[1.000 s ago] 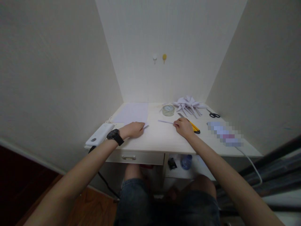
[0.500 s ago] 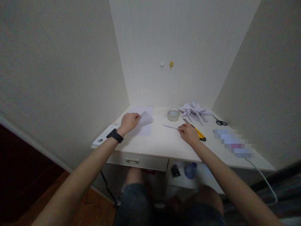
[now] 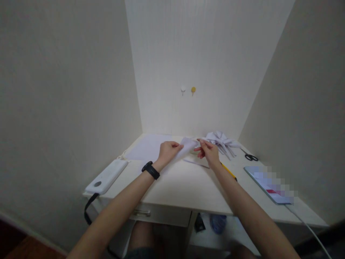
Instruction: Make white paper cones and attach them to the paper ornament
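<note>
The left hand (image 3: 167, 151), with a black watch (image 3: 151, 170) on its wrist, pinches the near-left edge of a white sheet of paper (image 3: 185, 148) between thumb and fingers, holding it lifted just above the pale wooden desk (image 3: 188, 185). The right hand (image 3: 208, 153) meets the same sheet at its right corner, thumb and forefinger closed on the paper's edge, the other fingers loosely curled. The sheet hangs between both hands, tilted, above the middle of the desk toward the back.

No readable writing shows anywhere; the flat device (image 3: 271, 181) at the right of the desk is blurred out, and a white cable (image 3: 309, 227) runs off it over the desk edge.

Behind the left hand lies a flat stack of white paper (image 3: 147, 147). Under the right hand lies another pale sheet (image 3: 198, 162), and a yellow-handled tool (image 3: 229, 171) pokes out from beneath the right forearm. Just beyond the right hand sits a heap of folded white paper pieces (image 3: 222, 141), with black-handled scissors (image 3: 250, 157) to its right. A white power bank (image 3: 106, 177) with a black strap rests at the desk's left corner. Two small hooks, white (image 3: 183, 89) and yellow (image 3: 193, 89), sit on the back wall.
</note>
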`<act>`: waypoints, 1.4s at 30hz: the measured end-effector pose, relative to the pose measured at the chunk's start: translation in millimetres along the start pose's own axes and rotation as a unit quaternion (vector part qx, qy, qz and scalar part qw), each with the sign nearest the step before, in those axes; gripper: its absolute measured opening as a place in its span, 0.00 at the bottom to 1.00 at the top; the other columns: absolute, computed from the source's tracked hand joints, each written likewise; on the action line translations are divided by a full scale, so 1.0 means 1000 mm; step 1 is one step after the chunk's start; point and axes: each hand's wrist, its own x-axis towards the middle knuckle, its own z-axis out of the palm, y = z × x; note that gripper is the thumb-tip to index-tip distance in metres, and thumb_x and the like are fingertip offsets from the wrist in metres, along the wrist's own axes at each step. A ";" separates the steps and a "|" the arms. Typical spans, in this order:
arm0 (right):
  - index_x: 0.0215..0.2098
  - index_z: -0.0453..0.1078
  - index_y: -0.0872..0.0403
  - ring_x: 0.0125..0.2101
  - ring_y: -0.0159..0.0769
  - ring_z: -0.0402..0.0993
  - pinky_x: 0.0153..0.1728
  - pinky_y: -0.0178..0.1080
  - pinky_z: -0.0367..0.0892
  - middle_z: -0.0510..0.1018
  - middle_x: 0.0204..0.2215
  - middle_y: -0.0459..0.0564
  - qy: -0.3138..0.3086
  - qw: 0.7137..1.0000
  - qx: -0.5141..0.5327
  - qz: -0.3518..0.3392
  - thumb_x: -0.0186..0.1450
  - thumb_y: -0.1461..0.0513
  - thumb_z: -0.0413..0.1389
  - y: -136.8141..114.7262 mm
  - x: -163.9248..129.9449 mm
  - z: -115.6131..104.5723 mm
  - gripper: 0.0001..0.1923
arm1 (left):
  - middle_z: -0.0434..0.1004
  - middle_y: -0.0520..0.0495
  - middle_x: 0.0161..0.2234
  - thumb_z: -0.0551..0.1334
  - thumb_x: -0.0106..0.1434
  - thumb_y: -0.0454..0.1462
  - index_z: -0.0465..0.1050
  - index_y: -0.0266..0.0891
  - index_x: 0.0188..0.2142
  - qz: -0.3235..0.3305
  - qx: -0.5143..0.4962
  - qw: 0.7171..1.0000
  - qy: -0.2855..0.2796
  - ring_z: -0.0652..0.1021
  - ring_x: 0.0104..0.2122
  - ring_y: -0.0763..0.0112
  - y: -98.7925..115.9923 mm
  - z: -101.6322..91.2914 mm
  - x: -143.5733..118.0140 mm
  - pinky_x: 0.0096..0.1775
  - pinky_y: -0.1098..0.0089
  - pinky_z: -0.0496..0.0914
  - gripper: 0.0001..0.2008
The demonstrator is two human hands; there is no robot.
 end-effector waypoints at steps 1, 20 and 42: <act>0.42 0.77 0.56 0.13 0.32 0.70 0.12 0.33 0.64 0.82 0.22 0.51 -0.010 1.000 -0.001 0.007 0.52 0.38 0.62 -0.001 0.004 0.000 0.33 | 0.82 0.46 0.28 0.68 0.57 0.43 0.83 0.38 0.31 -0.001 -0.015 1.000 -0.010 0.78 0.29 0.66 -0.004 0.007 0.005 0.33 0.70 0.66 0.10; 0.57 0.59 0.45 0.26 0.41 0.82 0.28 0.44 0.79 0.82 0.37 0.46 -0.059 0.982 0.084 0.159 0.46 0.58 0.73 0.015 0.000 -0.005 0.45 | 0.72 0.54 0.24 0.67 0.60 0.45 0.68 0.38 0.34 -0.121 -0.465 0.870 0.111 0.71 0.24 0.75 -0.037 0.061 0.034 0.29 0.74 0.65 0.14; 0.49 0.70 0.47 0.42 0.45 0.80 0.45 0.50 0.78 0.81 0.42 0.50 -0.096 0.978 0.138 0.126 0.54 0.56 0.68 0.016 -0.020 0.014 0.25 | 0.78 0.40 0.51 0.56 0.69 0.36 0.71 0.41 0.54 0.162 -0.051 0.985 -0.041 0.78 0.47 0.63 -0.029 0.036 -0.011 0.51 0.67 0.67 0.15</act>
